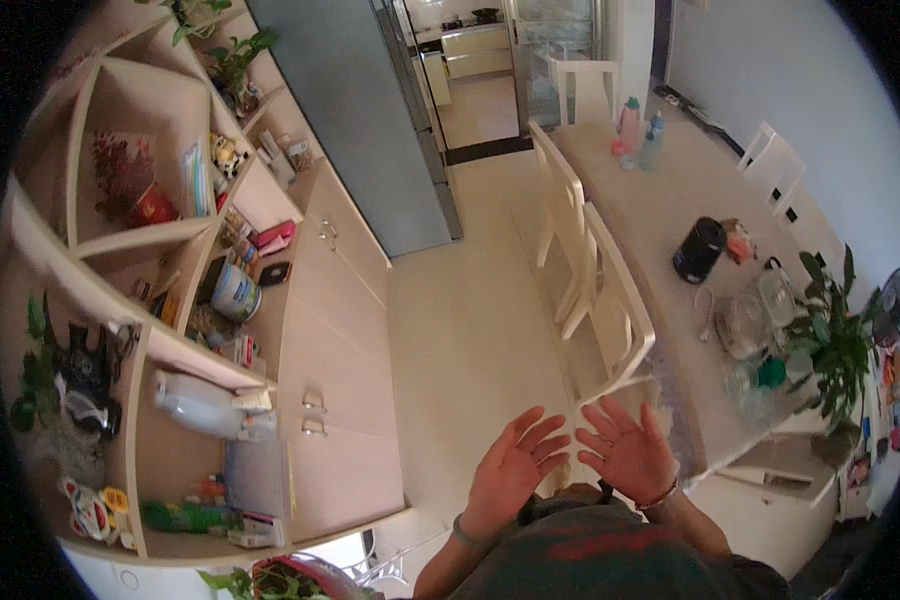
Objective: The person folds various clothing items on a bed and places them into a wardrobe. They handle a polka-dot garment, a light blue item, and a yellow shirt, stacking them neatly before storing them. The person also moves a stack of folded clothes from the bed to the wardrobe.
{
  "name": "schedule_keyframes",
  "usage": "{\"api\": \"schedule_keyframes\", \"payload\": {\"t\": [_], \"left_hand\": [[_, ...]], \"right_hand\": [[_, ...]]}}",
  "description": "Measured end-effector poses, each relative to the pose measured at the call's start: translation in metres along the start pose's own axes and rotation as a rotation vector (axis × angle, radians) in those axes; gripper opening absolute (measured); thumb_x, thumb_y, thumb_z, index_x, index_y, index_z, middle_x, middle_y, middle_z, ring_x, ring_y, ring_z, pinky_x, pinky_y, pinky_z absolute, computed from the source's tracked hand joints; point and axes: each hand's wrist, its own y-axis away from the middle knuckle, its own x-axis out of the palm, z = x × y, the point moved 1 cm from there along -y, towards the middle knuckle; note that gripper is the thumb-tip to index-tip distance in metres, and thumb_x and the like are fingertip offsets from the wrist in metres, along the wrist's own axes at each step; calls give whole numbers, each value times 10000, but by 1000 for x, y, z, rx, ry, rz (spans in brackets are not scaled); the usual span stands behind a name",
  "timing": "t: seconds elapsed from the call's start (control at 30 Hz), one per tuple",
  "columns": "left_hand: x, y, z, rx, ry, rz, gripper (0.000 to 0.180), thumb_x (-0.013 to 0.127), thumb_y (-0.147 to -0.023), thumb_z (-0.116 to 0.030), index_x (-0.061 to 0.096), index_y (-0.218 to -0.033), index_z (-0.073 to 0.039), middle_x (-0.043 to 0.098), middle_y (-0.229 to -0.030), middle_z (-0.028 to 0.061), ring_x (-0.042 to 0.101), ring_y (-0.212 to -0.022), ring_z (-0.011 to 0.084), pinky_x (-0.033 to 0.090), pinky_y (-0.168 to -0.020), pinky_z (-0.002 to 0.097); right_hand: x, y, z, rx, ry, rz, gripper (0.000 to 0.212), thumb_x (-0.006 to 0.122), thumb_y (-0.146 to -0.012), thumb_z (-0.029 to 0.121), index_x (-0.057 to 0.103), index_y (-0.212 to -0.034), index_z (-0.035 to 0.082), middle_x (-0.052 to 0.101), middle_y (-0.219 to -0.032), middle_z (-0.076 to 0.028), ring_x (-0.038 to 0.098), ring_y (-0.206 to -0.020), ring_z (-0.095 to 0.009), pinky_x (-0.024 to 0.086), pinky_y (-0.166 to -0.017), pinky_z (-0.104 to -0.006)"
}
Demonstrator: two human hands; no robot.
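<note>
Both of my hands are raised in front of my body at the lower middle, palms turned up toward me. My left hand (515, 470) has its fingers spread and holds nothing; a band circles its wrist. Beside it, my right hand (632, 455) is likewise open with the fingers apart, and a bracelet sits on that wrist. A small gap separates the fingertips of the two hands. Just beyond them stands a pale wooden chair (625, 325), which neither hand appears to grip.
A shelf cabinet (345, 400) lines the left, holding plants, a can (236, 293) and figurines. Behind it rises a grey refrigerator (355, 110). To the right, a long table (660, 230) carries bottles (630, 130), a black canister (700, 250), glass jars and a potted plant (830, 330).
</note>
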Motion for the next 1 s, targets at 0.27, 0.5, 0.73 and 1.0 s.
{"api": "schedule_keyframes", "payload": {"t": [0.27,0.5,0.73,1.0], "left_hand": [[-32,-98,-74,365,52,-302,429,345,-1047,-359,477,-1372,-113,506,-1384,164,474,-1279,336,364,-1090,489],[-66,-241,-185,363,7,-350,449,346,-1042,-376,463,-1389,-117,502,-1391,161,466,-1288,337,356,-1096,486],[-76,-426,-313,209,-193,-135,452,347,-1043,-359,467,-1399,-107,500,-1404,176,462,-1302,360,353,-1095,513],[-95,-633,-377,-57,-153,-36,470,338,-1043,-374,456,-1414,-111,465,-1438,182,435,-1322,374,335,-1108,513]], "right_hand": [[9,-207,44,285,-51,70,659,298,-1016,543,377,-1469,71,297,-1554,-167,302,-1424,-349,264,-1153,-501],[0,-393,82,298,-54,111,672,315,-1003,561,390,-1461,75,287,-1559,-161,294,-1429,-336,252,-1164,-506],[0,-546,152,98,-28,50,660,344,-1005,544,418,-1440,52,327,-1538,-170,322,-1414,-341,273,-1153,-500],[-37,-689,253,-115,-82,-99,613,341,-1016,519,456,-1415,68,352,-1527,-161,335,-1403,-341,261,-1155,-513]]}}
